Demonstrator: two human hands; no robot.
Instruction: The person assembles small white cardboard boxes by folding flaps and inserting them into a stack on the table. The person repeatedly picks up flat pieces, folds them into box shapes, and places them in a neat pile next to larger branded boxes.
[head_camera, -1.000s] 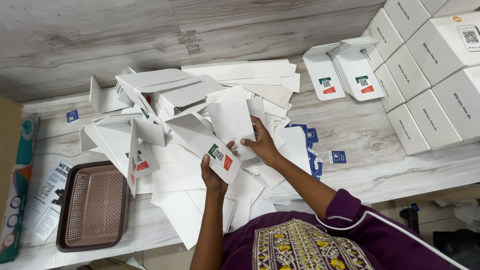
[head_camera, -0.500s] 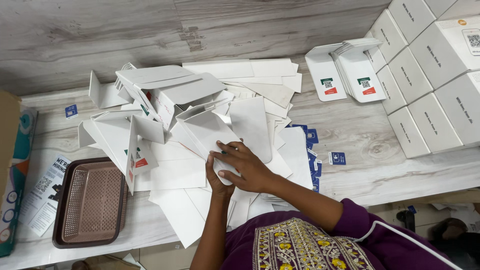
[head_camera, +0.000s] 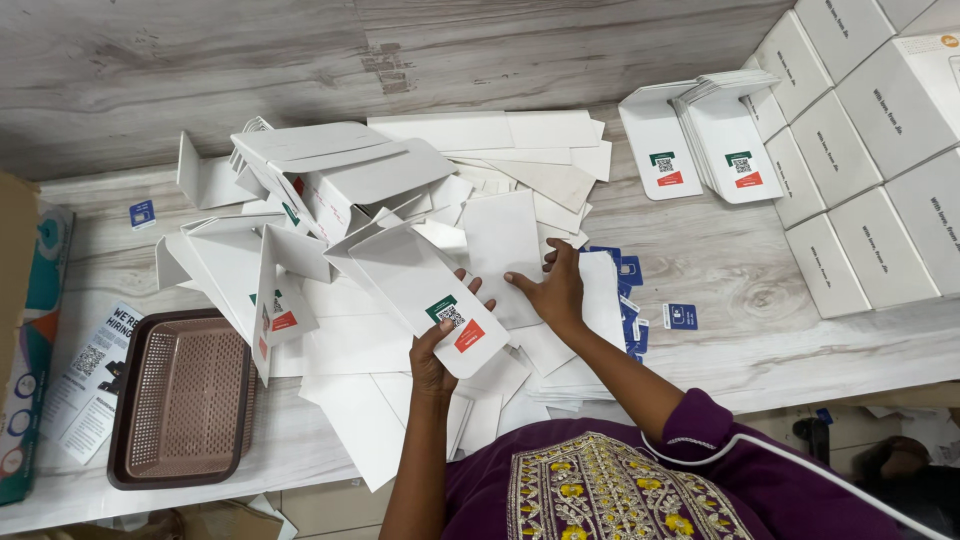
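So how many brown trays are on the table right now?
1: the brown perforated tray sits at the table's near-left edge, left of the left hand. Another might lie hidden under the heap of white cartons.

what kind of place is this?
Probably a small packing workstation: a heap of flat white box blanks on a wood-look counter, stacked finished white boxes, and the left hand holding one blank.
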